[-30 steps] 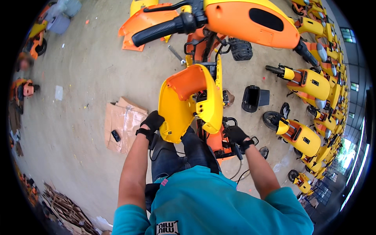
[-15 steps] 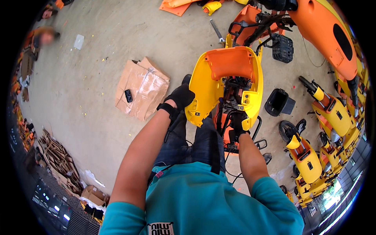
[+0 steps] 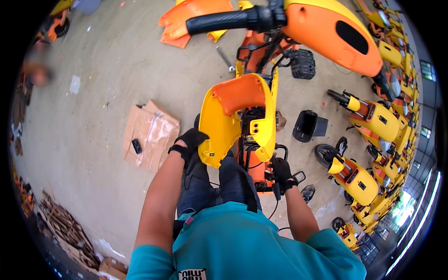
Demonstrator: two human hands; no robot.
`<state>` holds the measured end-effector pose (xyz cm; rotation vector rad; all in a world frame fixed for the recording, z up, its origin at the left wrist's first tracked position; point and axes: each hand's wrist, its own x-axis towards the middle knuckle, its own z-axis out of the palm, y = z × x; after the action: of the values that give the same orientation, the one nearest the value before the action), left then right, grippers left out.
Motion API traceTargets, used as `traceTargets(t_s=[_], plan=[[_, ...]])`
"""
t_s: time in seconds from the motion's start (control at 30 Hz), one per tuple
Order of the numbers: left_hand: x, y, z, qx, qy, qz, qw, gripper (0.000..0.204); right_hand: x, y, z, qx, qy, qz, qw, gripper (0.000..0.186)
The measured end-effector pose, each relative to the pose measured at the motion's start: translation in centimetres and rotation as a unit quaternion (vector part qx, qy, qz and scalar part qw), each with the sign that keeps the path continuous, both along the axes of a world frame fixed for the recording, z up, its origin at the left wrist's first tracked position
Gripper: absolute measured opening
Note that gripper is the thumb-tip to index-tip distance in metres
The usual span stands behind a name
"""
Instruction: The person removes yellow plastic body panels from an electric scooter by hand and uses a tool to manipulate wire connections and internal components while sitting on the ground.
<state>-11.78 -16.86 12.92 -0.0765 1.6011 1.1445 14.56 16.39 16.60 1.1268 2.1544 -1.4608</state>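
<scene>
**Yellow shell: grip and handling**

Left hand at the shell's 8 o'clock grasps its rim; right hand, at 5 o'clock beside a black corded object: grip cannot be told. Shell, straight ahead at 12 o'clock above the dark frame: smooth, hollow; likely light, stiff, slippery. Hold both side rims. Beyond, at 3 o'clock: parked scooters.

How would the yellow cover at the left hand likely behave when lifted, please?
The yellow cover is probably light for its size, as its walls look thin. It seems fairly stiff, holding a curved shape with the left hand at one edge. Its smooth surface might be slippery.
</scene>
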Motion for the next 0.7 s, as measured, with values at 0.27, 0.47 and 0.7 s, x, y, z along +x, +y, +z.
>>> traceTargets(t_s=[0.27,0.47,0.7], plan=[[1.7,1.6,0.2,-0.063,0.097,-0.075,0.99,0.025,-7.8,0.1,3.0,-0.058,-0.02,-0.061,0.996,0.043],[2.5,0.6,-0.2,0.023,0.171,-0.093,0.981,0.027,-6.5,-0.2,0.3,-0.33,-0.002,-0.301,0.895,0.036],[0.0,1.4,3.9,-0.031,-0.017,-0.023,0.999,0.026,-6.2,0.1,0.3,-0.306,0.006,-0.348,0.886,0.046]])
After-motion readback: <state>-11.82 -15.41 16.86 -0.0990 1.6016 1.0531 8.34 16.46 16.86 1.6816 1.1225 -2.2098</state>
